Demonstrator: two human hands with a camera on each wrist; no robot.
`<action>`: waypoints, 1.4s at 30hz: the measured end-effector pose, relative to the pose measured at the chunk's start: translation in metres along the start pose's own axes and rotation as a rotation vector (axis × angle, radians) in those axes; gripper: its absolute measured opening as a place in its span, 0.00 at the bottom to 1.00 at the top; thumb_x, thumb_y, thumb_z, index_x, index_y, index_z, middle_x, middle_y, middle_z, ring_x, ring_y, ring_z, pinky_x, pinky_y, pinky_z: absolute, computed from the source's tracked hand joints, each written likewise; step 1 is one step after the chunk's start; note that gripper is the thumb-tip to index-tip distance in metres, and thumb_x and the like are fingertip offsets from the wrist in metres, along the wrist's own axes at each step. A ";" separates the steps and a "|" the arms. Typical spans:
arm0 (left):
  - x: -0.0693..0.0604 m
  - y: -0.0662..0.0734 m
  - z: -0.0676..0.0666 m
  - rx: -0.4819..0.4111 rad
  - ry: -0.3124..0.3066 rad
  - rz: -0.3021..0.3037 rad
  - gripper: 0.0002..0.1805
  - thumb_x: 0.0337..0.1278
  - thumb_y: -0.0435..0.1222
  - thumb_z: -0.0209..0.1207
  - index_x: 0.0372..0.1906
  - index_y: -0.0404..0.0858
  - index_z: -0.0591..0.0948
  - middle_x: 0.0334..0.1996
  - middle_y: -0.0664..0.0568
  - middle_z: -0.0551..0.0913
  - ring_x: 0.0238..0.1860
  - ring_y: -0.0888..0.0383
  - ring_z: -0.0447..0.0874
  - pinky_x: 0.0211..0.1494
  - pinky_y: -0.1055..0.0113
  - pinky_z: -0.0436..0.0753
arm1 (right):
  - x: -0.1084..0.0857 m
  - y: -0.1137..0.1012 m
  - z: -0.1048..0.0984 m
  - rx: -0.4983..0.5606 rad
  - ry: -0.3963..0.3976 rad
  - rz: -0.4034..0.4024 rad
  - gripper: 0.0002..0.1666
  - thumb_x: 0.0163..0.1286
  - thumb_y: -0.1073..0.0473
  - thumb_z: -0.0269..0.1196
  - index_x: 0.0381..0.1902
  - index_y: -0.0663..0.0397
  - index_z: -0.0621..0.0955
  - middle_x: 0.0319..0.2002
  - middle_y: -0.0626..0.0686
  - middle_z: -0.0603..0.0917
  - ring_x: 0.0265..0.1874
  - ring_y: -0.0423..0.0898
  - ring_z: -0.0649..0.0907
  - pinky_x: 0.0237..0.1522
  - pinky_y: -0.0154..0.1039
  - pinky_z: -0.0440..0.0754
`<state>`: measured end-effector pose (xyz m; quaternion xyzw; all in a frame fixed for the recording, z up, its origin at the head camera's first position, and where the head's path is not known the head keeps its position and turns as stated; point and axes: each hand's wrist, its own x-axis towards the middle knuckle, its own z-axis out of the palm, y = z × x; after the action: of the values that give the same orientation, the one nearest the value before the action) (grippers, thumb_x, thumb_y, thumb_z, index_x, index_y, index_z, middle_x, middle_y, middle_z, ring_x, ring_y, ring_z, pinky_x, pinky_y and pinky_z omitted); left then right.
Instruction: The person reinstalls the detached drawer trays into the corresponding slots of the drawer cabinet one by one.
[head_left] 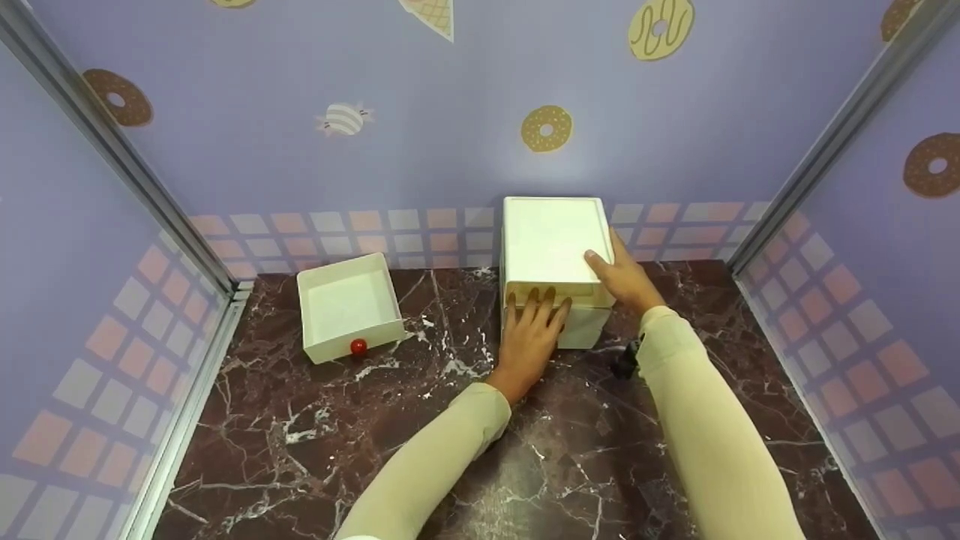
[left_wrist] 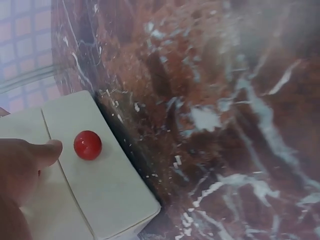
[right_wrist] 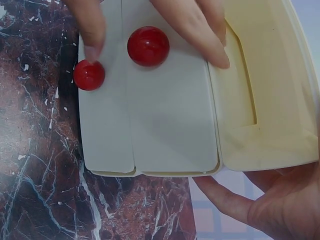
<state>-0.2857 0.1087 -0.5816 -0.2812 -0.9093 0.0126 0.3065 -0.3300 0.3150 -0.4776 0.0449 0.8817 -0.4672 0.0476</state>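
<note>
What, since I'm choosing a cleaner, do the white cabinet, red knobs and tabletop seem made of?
Cabinet: probably satin plastic, given rounded corners and thin rims. Red knobs: glossy highlights; plastic or painted wood. Tabletop: glossy sheen, pale veins; perhaps marble or imitation.

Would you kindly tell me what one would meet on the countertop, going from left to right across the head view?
Loose drawer → left hand → right hand. Both hands overlap the cabinet, so it is left out of the order.
</note>
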 end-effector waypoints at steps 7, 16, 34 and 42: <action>-0.040 -0.022 -0.015 -0.118 -0.010 0.102 0.33 0.64 0.47 0.63 0.73 0.43 0.73 0.74 0.50 0.72 0.74 0.48 0.70 0.78 0.40 0.64 | 0.002 0.001 0.002 -0.019 -0.002 0.001 0.53 0.76 0.31 0.48 0.83 0.35 0.33 0.84 0.57 0.43 0.80 0.66 0.51 0.80 0.67 0.45; -0.110 -0.114 -0.003 -0.179 -0.113 -0.041 0.27 0.63 0.43 0.62 0.66 0.42 0.78 0.68 0.44 0.78 0.70 0.41 0.73 0.74 0.37 0.68 | 0.001 0.003 -0.001 -0.012 -0.009 -0.004 0.53 0.76 0.31 0.49 0.83 0.35 0.32 0.84 0.57 0.42 0.81 0.66 0.49 0.80 0.67 0.44; -0.165 -0.252 0.009 -0.072 -0.323 -0.366 0.39 0.57 0.37 0.69 0.74 0.55 0.70 0.65 0.34 0.76 0.64 0.28 0.73 0.67 0.19 0.60 | 0.001 0.002 0.000 -0.043 0.000 -0.004 0.54 0.75 0.29 0.48 0.83 0.37 0.33 0.83 0.58 0.43 0.80 0.68 0.51 0.79 0.67 0.45; -0.164 -0.256 0.012 -0.118 -0.299 -0.384 0.35 0.56 0.39 0.69 0.71 0.52 0.72 0.57 0.40 0.81 0.59 0.31 0.78 0.70 0.22 0.59 | 0.002 0.002 -0.001 -0.048 -0.001 0.001 0.53 0.75 0.29 0.48 0.83 0.35 0.33 0.83 0.60 0.45 0.79 0.69 0.52 0.79 0.68 0.46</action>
<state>-0.3142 -0.1895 -0.6317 -0.1158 -0.9804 -0.0573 0.1487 -0.3316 0.3167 -0.4791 0.0441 0.8927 -0.4458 0.0493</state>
